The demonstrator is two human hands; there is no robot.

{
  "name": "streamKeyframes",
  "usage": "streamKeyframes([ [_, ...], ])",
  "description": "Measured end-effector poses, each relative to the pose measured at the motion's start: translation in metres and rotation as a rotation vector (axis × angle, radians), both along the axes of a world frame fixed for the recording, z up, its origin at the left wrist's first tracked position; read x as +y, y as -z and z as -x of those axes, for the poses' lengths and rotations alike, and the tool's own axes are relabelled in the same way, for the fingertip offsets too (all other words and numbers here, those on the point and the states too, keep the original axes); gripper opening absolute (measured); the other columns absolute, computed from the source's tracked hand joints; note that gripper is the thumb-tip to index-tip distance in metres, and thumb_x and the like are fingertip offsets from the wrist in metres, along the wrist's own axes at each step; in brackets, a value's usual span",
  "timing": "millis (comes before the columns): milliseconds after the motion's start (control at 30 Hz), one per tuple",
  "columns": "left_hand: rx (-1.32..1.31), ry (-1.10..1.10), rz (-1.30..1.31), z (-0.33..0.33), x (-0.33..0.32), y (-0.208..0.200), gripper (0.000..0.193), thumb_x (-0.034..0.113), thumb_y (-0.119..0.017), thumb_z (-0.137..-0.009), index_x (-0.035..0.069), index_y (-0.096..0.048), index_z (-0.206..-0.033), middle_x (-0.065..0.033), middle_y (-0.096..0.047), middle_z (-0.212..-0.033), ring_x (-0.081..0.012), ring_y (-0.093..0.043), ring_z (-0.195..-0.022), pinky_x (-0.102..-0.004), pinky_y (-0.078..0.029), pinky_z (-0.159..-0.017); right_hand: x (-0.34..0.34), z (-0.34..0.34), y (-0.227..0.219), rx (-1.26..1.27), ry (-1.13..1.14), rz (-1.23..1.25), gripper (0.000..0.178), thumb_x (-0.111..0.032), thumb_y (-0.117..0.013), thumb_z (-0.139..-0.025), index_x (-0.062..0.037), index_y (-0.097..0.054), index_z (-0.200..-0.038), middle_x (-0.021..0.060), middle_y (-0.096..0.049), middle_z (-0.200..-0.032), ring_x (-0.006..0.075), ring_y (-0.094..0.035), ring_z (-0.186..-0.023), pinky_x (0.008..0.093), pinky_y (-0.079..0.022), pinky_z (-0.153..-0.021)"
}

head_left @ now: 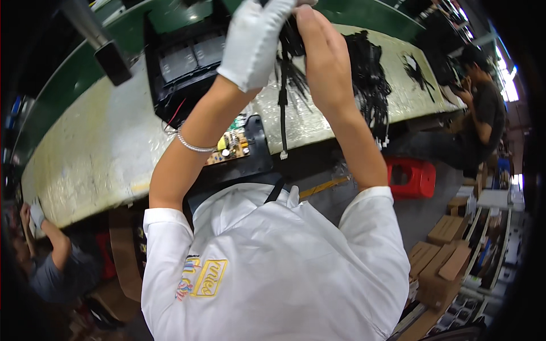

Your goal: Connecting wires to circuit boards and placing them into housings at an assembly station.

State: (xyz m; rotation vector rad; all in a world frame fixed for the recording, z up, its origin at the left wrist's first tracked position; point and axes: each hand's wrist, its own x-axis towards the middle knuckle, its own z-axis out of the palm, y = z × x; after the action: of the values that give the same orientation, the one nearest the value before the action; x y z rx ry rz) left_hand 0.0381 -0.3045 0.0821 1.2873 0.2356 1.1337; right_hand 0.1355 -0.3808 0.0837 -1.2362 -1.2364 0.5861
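Both hands meet at the top edge of the head view, fingers bent together and partly cut off. My left hand [250,45] wears a white glove; my right hand [325,54] is bare. They pinch a black cable [283,108] that hangs down between them and ends in a small white connector over the table's front edge. Behind it spreads a bundle of black cables [293,74]. Left of my gloved hand stands an open black plastic housing [182,62]. Under my left forearm a circuit board [236,145] sits in a black tray [260,145].
A thick pile of black cables [368,85] lies to the right on the plastic-covered table [102,148], with a smaller cable bunch [418,74] farther right. A metal post [94,34] rises at left. A red stool [412,177], cardboard boxes [438,273] and two other people are around.
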Motion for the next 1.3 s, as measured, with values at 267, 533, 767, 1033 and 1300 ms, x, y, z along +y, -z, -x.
streamKeyframes([
  [267, -0.401, -0.052, 0.155, 0.082, 0.072, -0.007, 0.036, 0.026, -0.050, -0.102, 0.005, -0.056, -0.074, -0.0100, -0.059, -0.066, -0.0238, -0.062, -0.064, -0.0441, -0.059, -0.073, -0.002, -0.016, 0.111, -0.232, -0.575, 0.198, 0.035, -0.022, -0.044, -0.104, 0.0039, -0.062, -0.120, 0.0113, -0.069, -0.107, 0.0176, -0.065, -0.101, 0.0353, -0.042, -0.103],
  [533, -0.429, -0.232, 0.245, 0.083, 0.067, -0.018, 0.035, 0.026, -0.051, -0.101, 0.004, -0.056, -0.074, -0.0093, -0.058, -0.062, -0.0205, -0.061, -0.058, -0.0427, -0.060, -0.066, -0.009, 0.002, 0.124, 0.022, -0.584, 0.344, 0.019, -0.004, -0.063, -0.092, 0.0044, -0.067, -0.109, 0.0093, -0.069, -0.106, 0.0138, -0.064, -0.095, 0.0266, -0.050, -0.086],
  [767, -0.311, -0.186, 0.151, 0.063, 0.045, -0.002, 0.036, 0.026, -0.056, -0.100, 0.004, -0.055, -0.071, -0.0062, -0.057, -0.061, -0.0170, -0.059, -0.054, -0.0353, -0.058, -0.063, -0.014, 0.015, 0.139, -0.428, -0.277, 0.286, 0.013, -0.008, -0.071, -0.086, 0.0017, -0.071, -0.093, 0.0070, -0.071, -0.087, 0.0096, -0.064, -0.076, 0.0226, -0.050, -0.068],
  [1033, -0.207, -0.265, 0.022, 0.065, 0.033, 0.006, 0.036, 0.025, -0.053, -0.101, 0.004, -0.054, -0.071, -0.0044, -0.057, -0.061, -0.0147, -0.058, -0.055, -0.0323, -0.057, -0.065, -0.022, 0.026, 0.169, -0.230, -0.159, 0.245, 0.009, -0.008, -0.073, -0.083, -0.0001, -0.072, -0.087, 0.0059, -0.069, -0.079, 0.0112, -0.060, -0.070, 0.0242, -0.045, -0.063],
  [1300, -0.265, -0.141, 0.160, 0.073, 0.021, 0.012, 0.023, 0.025, -0.054, -0.101, 0.004, -0.049, -0.091, -0.0033, -0.054, -0.068, -0.0151, -0.058, -0.061, -0.0374, -0.057, -0.073, -0.027, 0.024, 0.182, -0.536, -0.068, -0.032, 0.010, -0.004, -0.075, -0.076, -0.0038, -0.070, -0.084, 0.0065, -0.061, -0.087, 0.0237, -0.053, -0.084, 0.0313, -0.042, -0.076],
])
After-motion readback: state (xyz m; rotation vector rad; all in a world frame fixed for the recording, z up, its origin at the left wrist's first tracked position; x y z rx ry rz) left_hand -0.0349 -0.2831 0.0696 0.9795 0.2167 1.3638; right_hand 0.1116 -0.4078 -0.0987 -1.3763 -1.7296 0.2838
